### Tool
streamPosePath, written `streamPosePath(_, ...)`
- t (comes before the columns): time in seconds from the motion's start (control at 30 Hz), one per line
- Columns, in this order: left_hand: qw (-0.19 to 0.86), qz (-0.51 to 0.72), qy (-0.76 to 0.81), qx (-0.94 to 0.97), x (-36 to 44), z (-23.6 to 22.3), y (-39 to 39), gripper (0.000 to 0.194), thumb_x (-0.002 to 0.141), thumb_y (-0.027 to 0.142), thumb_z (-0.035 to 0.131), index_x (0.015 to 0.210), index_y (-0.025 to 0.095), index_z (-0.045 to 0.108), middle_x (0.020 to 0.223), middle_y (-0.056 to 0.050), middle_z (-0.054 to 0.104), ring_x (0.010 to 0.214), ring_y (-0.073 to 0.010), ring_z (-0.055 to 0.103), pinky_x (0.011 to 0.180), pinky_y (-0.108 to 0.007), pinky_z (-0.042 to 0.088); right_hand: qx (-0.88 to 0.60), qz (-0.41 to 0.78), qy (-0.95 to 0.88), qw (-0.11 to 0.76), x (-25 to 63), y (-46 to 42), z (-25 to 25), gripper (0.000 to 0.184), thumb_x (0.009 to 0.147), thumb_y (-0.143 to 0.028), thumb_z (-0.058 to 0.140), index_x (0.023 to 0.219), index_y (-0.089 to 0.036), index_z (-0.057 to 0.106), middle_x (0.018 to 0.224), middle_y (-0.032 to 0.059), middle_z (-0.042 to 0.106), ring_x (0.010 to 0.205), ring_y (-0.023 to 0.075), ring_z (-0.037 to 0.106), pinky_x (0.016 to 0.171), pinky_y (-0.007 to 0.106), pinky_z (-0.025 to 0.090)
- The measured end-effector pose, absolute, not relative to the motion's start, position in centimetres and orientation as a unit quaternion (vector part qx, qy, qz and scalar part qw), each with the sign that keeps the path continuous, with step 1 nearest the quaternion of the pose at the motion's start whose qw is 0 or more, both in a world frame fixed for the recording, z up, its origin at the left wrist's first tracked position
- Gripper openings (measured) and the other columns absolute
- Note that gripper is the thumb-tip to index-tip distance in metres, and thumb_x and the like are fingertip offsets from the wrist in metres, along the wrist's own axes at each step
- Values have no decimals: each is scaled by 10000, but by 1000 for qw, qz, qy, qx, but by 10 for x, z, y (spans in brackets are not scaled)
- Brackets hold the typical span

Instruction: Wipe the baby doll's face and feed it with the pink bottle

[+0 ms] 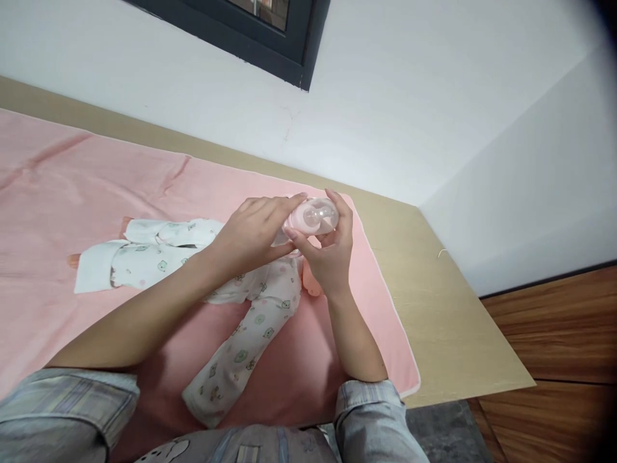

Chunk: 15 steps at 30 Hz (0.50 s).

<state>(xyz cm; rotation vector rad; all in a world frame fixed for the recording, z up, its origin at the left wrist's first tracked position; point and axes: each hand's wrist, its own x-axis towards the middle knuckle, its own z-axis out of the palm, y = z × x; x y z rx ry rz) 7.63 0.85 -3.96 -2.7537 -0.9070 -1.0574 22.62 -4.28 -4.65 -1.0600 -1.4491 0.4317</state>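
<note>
Both of my hands are on a baby bottle point(297, 217) with a pink collar and a clear dome cap over its teat. My left hand point(258, 230) wraps the bottle's body, most of which it hides. My right hand point(332, 247) has its fingers curled around the clear cap point(328, 216), with the thumb near the collar. Below them lies what looks like a baby doll in a white patterned outfit point(260, 315), one sleeve stretched toward me. Its head point(311, 280) is mostly covered by my hands, and its feet point left.
A pink blanket point(308, 360) is spread under the doll on a pale wooden tabletop point(409, 276). White wall point(376, 116) rises behind it, with a dark window frame point(270, 48) above. Wood-grain panels point(554, 334) stand at the right, beyond the table's edge.
</note>
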Motion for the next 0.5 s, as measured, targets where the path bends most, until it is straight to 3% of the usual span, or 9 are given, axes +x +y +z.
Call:
streamPosePath(0.27, 10, -355, -315, -880, 78, -39, 10, 533, 884, 342, 527, 1386, 181, 448, 1344, -98, 589, 1225, -280, 553, 1018, -409, 402, -457, 207, -607, 616, 224, -42, -44, 827, 825, -431, 689, 1470, -328, 182, 1422, 101, 382, 1342, 235, 442, 1073, 473, 491)
streamPosePath(0.5, 9, -350, -377, -858, 63, -31, 34, 525, 824, 263, 573, 1328, 163, 467, 1310, -102, 593, 1184, -302, 565, 1013, -439, 413, -459, 85, -576, 671, 259, -36, -34, 704, 885, -363, 553, 1446, -316, 130, 1412, 116, 358, 1360, 221, 430, 1109, 496, 424)
